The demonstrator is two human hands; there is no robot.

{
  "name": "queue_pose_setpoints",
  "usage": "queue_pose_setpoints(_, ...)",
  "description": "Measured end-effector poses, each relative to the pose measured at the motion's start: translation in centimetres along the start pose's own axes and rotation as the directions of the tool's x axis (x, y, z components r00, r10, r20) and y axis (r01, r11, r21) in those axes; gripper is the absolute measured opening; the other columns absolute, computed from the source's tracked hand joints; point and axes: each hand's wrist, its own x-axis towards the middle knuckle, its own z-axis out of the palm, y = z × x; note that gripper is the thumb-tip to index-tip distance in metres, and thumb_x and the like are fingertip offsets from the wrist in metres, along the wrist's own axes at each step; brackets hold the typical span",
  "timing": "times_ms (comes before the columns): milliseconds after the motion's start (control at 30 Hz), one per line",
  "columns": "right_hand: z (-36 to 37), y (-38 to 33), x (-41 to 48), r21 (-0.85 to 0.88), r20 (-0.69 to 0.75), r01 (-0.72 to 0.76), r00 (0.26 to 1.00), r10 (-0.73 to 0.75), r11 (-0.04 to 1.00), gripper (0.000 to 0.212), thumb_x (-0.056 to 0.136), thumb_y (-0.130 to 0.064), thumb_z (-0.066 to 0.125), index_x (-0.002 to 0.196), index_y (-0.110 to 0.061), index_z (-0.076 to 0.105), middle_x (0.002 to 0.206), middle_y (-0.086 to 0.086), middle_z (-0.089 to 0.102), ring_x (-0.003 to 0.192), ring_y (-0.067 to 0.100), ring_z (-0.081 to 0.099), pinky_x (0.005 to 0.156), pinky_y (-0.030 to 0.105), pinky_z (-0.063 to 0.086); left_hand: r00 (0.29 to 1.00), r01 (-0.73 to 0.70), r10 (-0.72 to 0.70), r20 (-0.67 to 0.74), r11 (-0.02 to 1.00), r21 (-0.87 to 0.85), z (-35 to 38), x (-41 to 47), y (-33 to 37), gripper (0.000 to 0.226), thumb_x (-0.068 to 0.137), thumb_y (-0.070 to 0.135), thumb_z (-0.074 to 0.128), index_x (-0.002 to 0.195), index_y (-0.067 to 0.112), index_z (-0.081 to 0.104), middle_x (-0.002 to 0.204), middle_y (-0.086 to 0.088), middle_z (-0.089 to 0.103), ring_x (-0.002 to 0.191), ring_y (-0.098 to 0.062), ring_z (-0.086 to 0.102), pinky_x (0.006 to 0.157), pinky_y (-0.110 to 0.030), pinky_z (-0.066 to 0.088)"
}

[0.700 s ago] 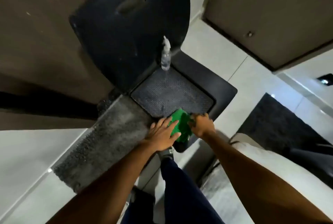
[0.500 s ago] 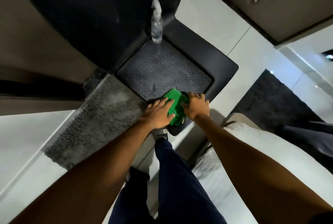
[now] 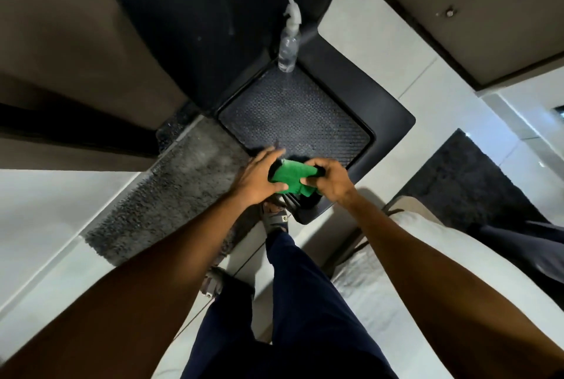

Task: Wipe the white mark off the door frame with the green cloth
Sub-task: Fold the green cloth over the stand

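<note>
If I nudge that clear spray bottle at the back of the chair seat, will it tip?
Probably. The clear plastic spray bottle stands upright, tall and narrow, with its white trigger head on top, so likely top-heavy. It looks nearly empty, so likely light. The black textured chair seat may resist sliding, favouring tipping.

Home interior: tiled floor [image 3: 360,43], shaggy grey rug [image 3: 171,189], wooden door [image 3: 476,3], black chair [image 3: 351,104].

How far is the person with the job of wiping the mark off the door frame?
Early. Done: the green cloth is picked up and held above the seat of the black chair. In hand: the left hand and right hand both grip it, seemingly folding it. The spray bottle stands untouched at the back of the seat. Left: all the wiping; no white mark is visible in this view.
</note>
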Motion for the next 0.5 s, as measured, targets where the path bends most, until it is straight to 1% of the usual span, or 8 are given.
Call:
queue_pose_setpoints(67,0.2,-1.5,-0.7,-0.032,0.049,0.021,0.999,-0.019,0.999,0.029,0.074,-0.001,0.079,0.100,-0.008,0.071,0.088,0.003,0.065,0.087,0.016,0.060,0.093,0.038,0.050,0.999,0.025,-0.026,-0.025,0.997,-0.072,-0.7,-1.1,-0.7,0.059,0.082,0.025,0.077,0.135,0.012,0.055,0.142,-0.010,0.056,0.130,-0.026,0.053,0.108,-0.039,0.043)
queue_pose_setpoints(100,0.4,-2.3,-1.0,-0.036,0.071,0.026,0.997,-0.023,0.999,0.030,0.074,-0.002,0.079,0.102,-0.008,0.070,0.091,0.004,0.067,0.088,0.015,0.060,0.094,0.036,0.050,0.998,0.040,-0.045,-0.031,0.986,-0.163,-1.0,-1.7,-1.0,0.048,0.084,0.021,0.075,0.126,0.007,0.060,0.131,-0.014,0.064,0.120,-0.027,0.060,0.103,-0.040,0.048)
queue_pose_setpoints(167,1.1,-4.6,-2.0,0.038,0.128,0.035,0.991,-0.040,0.999,0.032,0.076,0.003,0.076,0.106,-0.001,0.067,0.092,0.006,0.067,0.085,0.013,0.063,0.089,0.032,0.053,0.996,0.058,-0.079,-0.032,0.902,-0.427,-1.9,-3.6,-1.7,0.032,0.089,0.009,0.069,0.116,-0.004,0.058,0.121,-0.024,0.068,0.106,-0.027,0.066,0.097,-0.040,0.054)
queue_pose_setpoints(200,1.6,-5.9,-2.5,0.092,0.156,0.042,0.986,-0.056,0.995,0.031,0.078,0.004,0.074,0.108,0.003,0.065,0.090,0.007,0.067,0.079,0.009,0.065,0.081,0.027,0.055,0.995,0.048,-0.089,-0.050,0.841,-0.540,-2.7,-4.9,-2.3,0.026,0.091,0.004,0.065,0.113,-0.006,0.056,0.119,-0.029,0.067,0.099,-0.025,0.067,0.091,-0.034,0.057)
queue_pose_setpoints(267,2.3,-8.0,-3.5,0.193,0.194,0.022,0.979,-0.060,0.981,0.029,0.080,0.001,0.073,0.108,0.002,0.064,0.086,0.003,0.069,0.071,0.002,0.068,0.068,0.018,0.055,0.990,0.034,-0.112,-0.084,0.774,-0.632,-4.1,-6.7,-3.1,0.023,0.093,0.003,0.061,0.113,-0.006,0.054,0.116,-0.028,0.068,0.093,-0.022,0.067,0.075,-0.018,0.057)
queue_pose_setpoints(300,3.4,-9.6,-4.4,0.232,0.194,0.027,0.978,-0.074,0.972,0.029,0.080,-0.003,0.075,0.107,-0.002,0.064,0.087,0.000,0.071,0.073,0.002,0.069,0.068,0.017,0.055,0.984,0.015,-0.128,-0.123,0.750,-0.662,-5.4,-8.3,-3.8,0.025,0.094,0.005,0.061,0.115,-0.006,0.054,0.115,-0.024,0.069,0.094,-0.020,0.067,0.072,-0.015,0.057)
queue_pose_setpoints(367,5.0,-11.1,-6.3,0.321,0.158,0.048,0.982,-0.104,0.946,0.031,0.079,-0.007,0.077,0.105,-0.008,0.062,0.089,-0.005,0.073,0.079,0.004,0.071,0.067,0.016,0.056,0.972,-0.013,-0.162,-0.170,0.687,-0.726,-7.0,-10.6,-4.8,0.028,0.094,0.007,0.062,0.120,-0.003,0.056,0.113,-0.015,0.069,0.093,-0.016,0.068,0.072,-0.014,0.058)
queue_pose_setpoints(500,10.7,-15.0,-9.8,0.465,0.104,0.113,0.978,-0.181,0.878,0.027,0.084,-0.001,0.069,0.107,-0.004,0.057,0.095,0.005,0.071,0.084,0.014,0.069,0.067,0.021,0.056,0.932,-0.102,-0.192,-0.309,0.675,-0.730,-11.5,-16.8,-6.9,0.025,0.092,0.003,0.063,0.115,0.000,0.057,0.113,-0.020,0.069,0.091,-0.019,0.068,0.085,-0.033,0.058)
